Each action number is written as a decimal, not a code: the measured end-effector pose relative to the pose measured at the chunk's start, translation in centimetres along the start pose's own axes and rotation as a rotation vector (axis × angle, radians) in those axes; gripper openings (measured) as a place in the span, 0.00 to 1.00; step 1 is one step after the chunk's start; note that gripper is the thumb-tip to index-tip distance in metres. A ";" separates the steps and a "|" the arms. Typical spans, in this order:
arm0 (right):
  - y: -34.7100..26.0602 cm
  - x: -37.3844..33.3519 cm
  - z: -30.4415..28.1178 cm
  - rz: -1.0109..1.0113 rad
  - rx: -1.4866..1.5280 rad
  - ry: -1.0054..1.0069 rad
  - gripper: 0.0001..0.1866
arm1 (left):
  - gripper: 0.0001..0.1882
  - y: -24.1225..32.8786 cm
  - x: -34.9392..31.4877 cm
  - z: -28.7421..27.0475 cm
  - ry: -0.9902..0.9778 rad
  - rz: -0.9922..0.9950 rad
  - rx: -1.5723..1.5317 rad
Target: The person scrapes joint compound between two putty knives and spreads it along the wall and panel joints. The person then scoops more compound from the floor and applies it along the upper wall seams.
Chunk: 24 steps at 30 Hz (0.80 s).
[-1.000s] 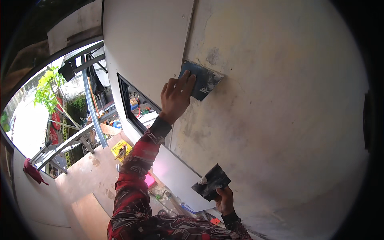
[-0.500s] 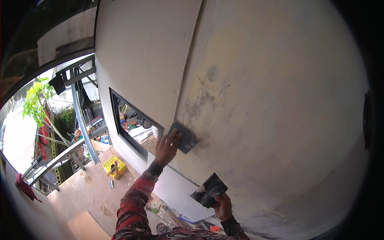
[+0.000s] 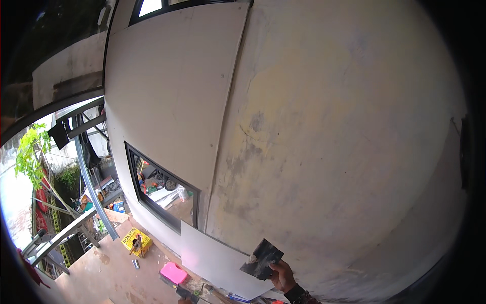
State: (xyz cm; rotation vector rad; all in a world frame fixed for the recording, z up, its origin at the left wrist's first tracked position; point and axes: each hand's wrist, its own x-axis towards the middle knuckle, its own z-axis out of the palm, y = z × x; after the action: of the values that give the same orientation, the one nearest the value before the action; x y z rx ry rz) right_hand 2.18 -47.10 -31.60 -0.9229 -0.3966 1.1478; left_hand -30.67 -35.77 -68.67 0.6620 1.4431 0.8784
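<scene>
My right hand [image 3: 283,278] grips a dark, flat putty scraper [image 3: 266,261], its broad blade smeared with pale filler and a small lump [image 3: 251,259] sitting at its left edge. This blade is held up in front of the wall's lower part. At the bottom edge of the view, my left hand [image 3: 187,301] is mostly cut off; its fingers are closed on a second dark scraper [image 3: 188,292]. Just beyond it lies a bright pink object [image 3: 173,273] on the floor. The plastered wall [image 3: 304,152] shows grey and yellowish patches.
A board panel [image 3: 172,91] meets the plaster at a vertical seam. Below it is a dark-framed window opening [image 3: 196,213]. A yellow box [image 3: 136,241] stands on the floor [image 3: 96,271], near a small metal can [image 3: 135,264]. Metal railings [image 3: 71,228] border the left side.
My left hand has left the wall and dropped to the lower edge with its scraper. The view has shifted, bringing the pink object into sight. My right hand still holds its scraper.
</scene>
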 end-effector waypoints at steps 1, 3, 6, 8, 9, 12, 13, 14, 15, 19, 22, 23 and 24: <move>-0.1 0.0 0.1 0.028 0.002 -0.011 0.19 | 0.14 -0.5 -1.8 -1.5 -0.006 -0.060 -0.028; 0.6 0.5 0.1 0.042 0.030 -0.016 0.19 | 0.15 -0.2 -3.0 -3.2 -0.005 -0.101 -0.015; 0.9 0.4 1.2 0.095 0.093 -0.035 0.20 | 0.16 0.6 -2.6 -4.0 -0.025 -0.084 0.020; 1.1 0.4 2.1 0.125 0.127 -0.058 0.21 | 0.16 2.7 -1.0 -3.6 -0.005 0.001 -0.101; 1.3 0.5 2.1 0.115 0.163 -0.094 0.21 | 0.15 4.1 0.0 -3.3 -0.025 -0.027 -0.080; 1.0 0.6 4.2 0.121 0.185 -0.112 0.24 | 0.10 8.5 1.9 -1.0 0.060 -0.007 -0.202; 0.8 0.6 4.3 0.098 0.152 -0.122 0.24 | 0.09 11.5 0.8 0.1 0.027 0.030 -0.191; 0.6 0.6 4.4 0.076 0.124 -0.132 0.24 | 0.08 14.5 -0.3 1.0 -0.005 0.069 -0.177; 0.4 0.6 5.0 0.077 0.110 -0.144 0.23 | 0.08 15.8 -0.3 1.4 0.005 0.170 -0.154; 0.5 0.7 5.8 0.037 0.057 -0.133 0.23 | 0.05 22.0 -4.1 2.9 -0.119 0.313 -0.256; 0.7 0.9 5.7 0.028 0.043 -0.147 0.23 | 0.06 23.3 -5.5 2.7 -0.159 0.316 -0.321; 0.8 0.9 5.5 0.031 0.050 -0.150 0.23 | 0.05 24.1 -7.0 2.9 -0.157 0.297 -0.352; 1.0 0.9 5.3 0.022 0.057 -0.149 0.23 | 0.05 24.5 -7.9 2.8 -0.153 0.278 -0.383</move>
State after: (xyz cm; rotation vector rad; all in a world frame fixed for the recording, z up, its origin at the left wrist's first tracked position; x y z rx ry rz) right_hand -1.76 -43.92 -29.42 -0.7965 -0.4735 1.2458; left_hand -29.95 -28.61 -43.80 0.6295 1.0206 1.2541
